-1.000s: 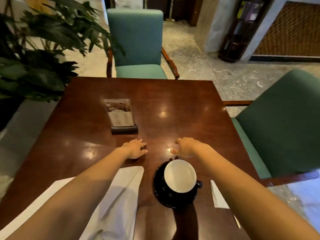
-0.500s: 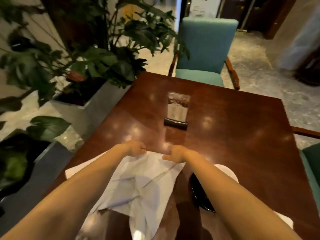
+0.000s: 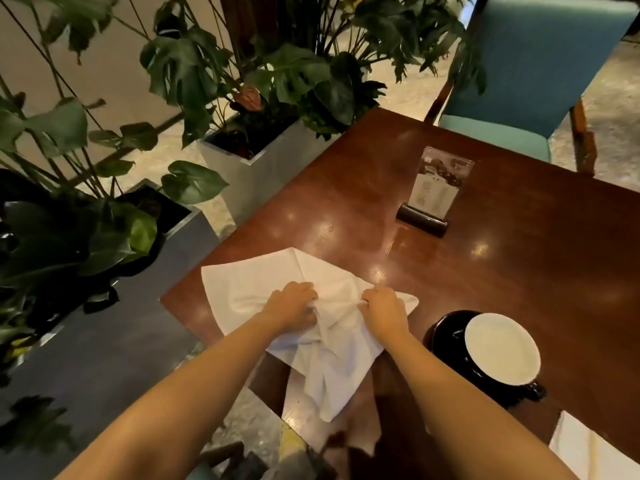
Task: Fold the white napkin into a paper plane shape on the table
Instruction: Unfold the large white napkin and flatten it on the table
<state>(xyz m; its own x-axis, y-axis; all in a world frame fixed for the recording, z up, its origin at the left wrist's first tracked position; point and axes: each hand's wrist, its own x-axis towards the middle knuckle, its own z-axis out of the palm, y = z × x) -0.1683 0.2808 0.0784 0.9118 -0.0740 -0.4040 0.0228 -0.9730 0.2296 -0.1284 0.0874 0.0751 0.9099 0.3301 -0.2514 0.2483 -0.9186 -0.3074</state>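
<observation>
Fingers of the left hand are curled in tight, pinching a bunched ridge of the crumpled white cloth napkin. The right hand is doing the same just beside it, knuckles up. Both forearms come in from 6 o'clock and angle toward each other. The napkin's lying by the near left corner of the glossy dark-brown wooden tabletop, with a white cup on a black saucer at its 3 o'clock.
</observation>
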